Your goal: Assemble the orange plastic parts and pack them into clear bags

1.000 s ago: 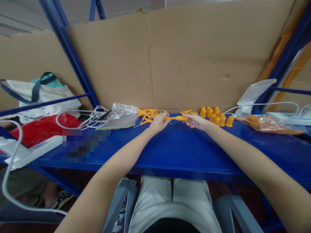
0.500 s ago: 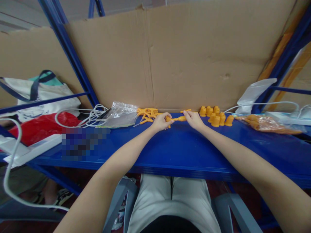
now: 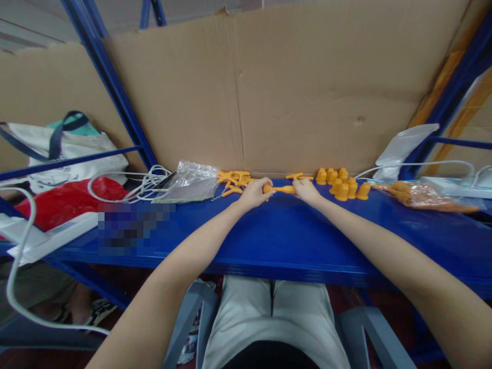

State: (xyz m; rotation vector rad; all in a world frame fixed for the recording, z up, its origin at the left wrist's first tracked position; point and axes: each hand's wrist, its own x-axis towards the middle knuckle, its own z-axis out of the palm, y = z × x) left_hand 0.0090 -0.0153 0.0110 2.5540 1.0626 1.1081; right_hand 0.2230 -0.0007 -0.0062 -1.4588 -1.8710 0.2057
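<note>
Between my two hands, just above the blue table (image 3: 292,236), lies a yellow-orange plastic piece with a ridged, screw-like middle (image 3: 282,189). My left hand (image 3: 257,192) is closed around its left end. My right hand (image 3: 305,189) grips its right end with the fingers together. Behind the right hand, a yellow T-shaped piece (image 3: 295,176) shows partly; whether the hand touches it I cannot tell. Left of my left hand sits a pile of yellow plastic parts (image 3: 232,178) with thin chains. Several yellow cup-shaped pieces (image 3: 341,191) stand to the right of my right hand.
A clear plastic bag (image 3: 190,182) and white cables (image 3: 144,182) are on the left, near a red bag (image 3: 73,201). At the right lies a plastic bag of orange parts (image 3: 418,195). Tall cardboard (image 3: 307,92) closes off the back, with blue frame posts (image 3: 123,97) either side.
My right hand has turned slightly, its fingers now lower on the piece's right end, and more of the T-shaped piece behind shows. My left hand stays nearly in place.
</note>
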